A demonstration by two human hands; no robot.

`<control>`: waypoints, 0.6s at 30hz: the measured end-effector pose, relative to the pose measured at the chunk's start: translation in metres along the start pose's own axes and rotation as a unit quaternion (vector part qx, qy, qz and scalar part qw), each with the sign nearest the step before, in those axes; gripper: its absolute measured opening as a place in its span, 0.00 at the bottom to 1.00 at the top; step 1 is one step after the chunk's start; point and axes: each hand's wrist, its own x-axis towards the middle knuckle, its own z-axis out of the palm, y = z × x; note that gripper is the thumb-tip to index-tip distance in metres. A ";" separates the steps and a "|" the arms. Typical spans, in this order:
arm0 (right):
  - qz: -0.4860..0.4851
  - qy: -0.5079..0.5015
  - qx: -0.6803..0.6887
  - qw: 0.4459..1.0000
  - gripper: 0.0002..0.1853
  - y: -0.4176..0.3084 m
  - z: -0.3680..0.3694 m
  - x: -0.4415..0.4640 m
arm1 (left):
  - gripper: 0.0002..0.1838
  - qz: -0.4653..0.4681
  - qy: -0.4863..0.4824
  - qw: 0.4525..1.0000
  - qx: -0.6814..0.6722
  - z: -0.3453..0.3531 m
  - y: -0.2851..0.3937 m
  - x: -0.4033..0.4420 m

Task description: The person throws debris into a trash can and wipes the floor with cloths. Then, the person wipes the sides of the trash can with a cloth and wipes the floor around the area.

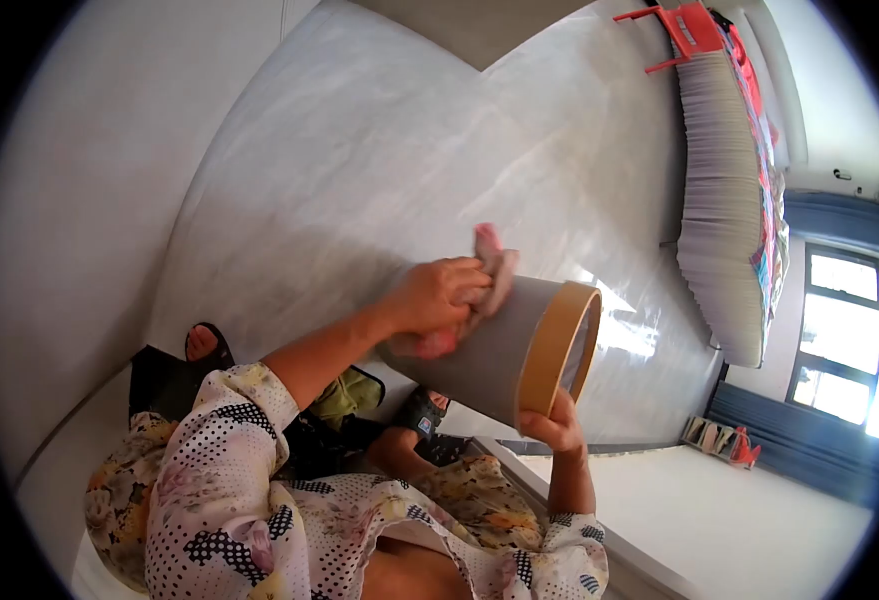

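Observation:
A grey cylindrical bin point(494, 355) with a wood-coloured rim point(532, 395) lies tilted on its side above my lap, its opening facing right. My right hand point(556, 425) grips the lower edge of that rim, thumb and fingers around it. On the bin's upper side, my left hand point(444, 295) is closed around a crumpled greyish cloth point(499, 275) with pink ends. The cloth is slightly blurred, and part of it hangs over the bin's wall. The inside of the bin is mostly hidden from me.
Pale, shiny floor point(359, 150) stretches ahead. A bed with a pleated skirt point(714, 200) stands at the right, with a red plastic chair point(694, 30) by it. Beyond are a window point(839, 320) and a small rack point(714, 440). My sandalled feet point(204, 345) are below.

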 end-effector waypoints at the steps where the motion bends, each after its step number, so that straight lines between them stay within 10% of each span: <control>1: -0.010 0.001 -0.004 1.000 0.05 0.002 -0.004 -0.003 | 0.18 -0.020 -0.036 0.998 0.054 0.002 -0.018 -0.003; 11: -0.055 -0.036 -0.021 0.998 0.07 0.033 -0.039 -0.025 | 0.13 -0.234 -0.020 0.968 0.086 0.024 -0.122 -0.100; 18: -0.087 0.056 0.074 0.992 0.05 0.038 -0.051 -0.027 | 0.17 -0.120 0.028 0.991 0.053 0.008 -0.055 -0.059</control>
